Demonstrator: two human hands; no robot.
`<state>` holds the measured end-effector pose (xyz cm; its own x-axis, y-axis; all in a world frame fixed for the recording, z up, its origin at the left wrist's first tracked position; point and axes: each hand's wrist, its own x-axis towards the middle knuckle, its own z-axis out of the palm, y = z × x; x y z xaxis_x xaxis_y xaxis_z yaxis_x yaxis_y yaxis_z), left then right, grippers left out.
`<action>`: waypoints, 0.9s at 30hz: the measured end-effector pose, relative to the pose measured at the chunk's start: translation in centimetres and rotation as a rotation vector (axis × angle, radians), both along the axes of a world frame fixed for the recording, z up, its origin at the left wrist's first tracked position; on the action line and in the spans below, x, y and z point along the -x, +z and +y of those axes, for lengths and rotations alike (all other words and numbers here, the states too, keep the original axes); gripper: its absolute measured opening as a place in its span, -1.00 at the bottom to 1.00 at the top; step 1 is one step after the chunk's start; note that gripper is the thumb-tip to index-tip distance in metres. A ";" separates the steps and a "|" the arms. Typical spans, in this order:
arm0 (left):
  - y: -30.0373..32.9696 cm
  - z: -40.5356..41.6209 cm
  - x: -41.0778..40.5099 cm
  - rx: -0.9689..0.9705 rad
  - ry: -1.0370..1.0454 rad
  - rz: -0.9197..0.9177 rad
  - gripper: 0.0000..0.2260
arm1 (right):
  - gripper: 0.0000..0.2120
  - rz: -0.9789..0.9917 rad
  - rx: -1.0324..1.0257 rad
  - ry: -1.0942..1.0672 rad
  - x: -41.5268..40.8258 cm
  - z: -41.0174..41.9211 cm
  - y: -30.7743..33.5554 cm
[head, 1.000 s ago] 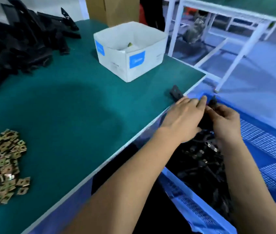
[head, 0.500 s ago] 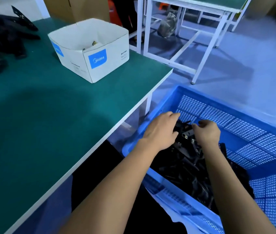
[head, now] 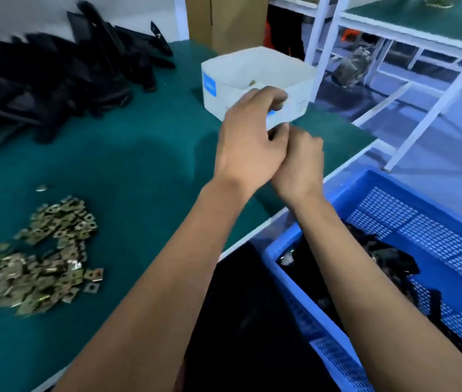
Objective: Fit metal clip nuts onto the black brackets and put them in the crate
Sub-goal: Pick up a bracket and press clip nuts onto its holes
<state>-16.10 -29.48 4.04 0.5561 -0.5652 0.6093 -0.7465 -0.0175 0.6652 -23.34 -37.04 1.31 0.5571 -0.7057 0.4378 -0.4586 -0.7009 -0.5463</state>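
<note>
My left hand [head: 248, 137] and my right hand [head: 300, 162] hover close together above the green table [head: 139, 165], just in front of the white box. The left hand's fingers are loosely curled with nothing in them. The right hand is closed with its back to me, and I see nothing in it. A heap of brass-coloured clip nuts [head: 46, 258] lies at the near left. Loose black brackets [head: 54, 80] are piled at the far left. The blue mesh crate [head: 365, 179] stands below the table's right edge with fitted brackets [head: 388, 258] inside.
A white cardboard box [head: 252, 66] with blue labels sits at the table's far right corner, a small brass part inside it. A brown carton [head: 238, 21] stands behind it. Another white-framed green table [head: 422, 12] stands across the aisle.
Both hands have risen out of the crate and moved left over the table, leaving the brackets inside. The view has swung back left toward the clip nuts and the bracket pile.
</note>
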 end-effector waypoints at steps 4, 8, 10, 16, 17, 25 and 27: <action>-0.2 8.7 -7.2 -0.019 0.234 0.008 -0.73 | -0.86 -0.028 -0.038 0.295 -7.8 6.7 0.6; -2.0 17.8 -12.6 -0.032 0.489 0.125 -0.83 | -0.78 0.134 -0.041 0.487 -14.8 11.7 0.2; -3.2 22.4 -14.8 -0.032 0.610 0.161 -0.85 | -0.63 0.199 -0.024 0.574 -18.1 14.2 -0.2; -5.6 29.2 -17.9 0.038 0.842 0.270 -0.93 | -0.31 0.453 -0.107 0.713 -26.0 19.9 -1.0; -5.6 29.4 -18.2 0.078 0.864 0.294 -0.94 | -0.29 0.490 -0.151 0.713 -27.2 20.7 -1.1; -5.7 29.1 -19.3 0.222 0.824 0.431 -0.95 | -0.56 0.337 -0.580 0.372 -32.1 23.1 -1.3; -5.8 29.0 -19.7 0.248 0.814 0.480 -0.95 | -0.84 0.206 -0.705 0.350 -32.4 22.9 -1.5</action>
<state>3.62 -0.44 -1.76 0.9397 0.2149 0.2661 -0.2173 -0.2259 0.9496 9.02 -14.19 -0.18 0.8176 -0.5470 -0.1800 -0.4162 -0.3454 -0.8411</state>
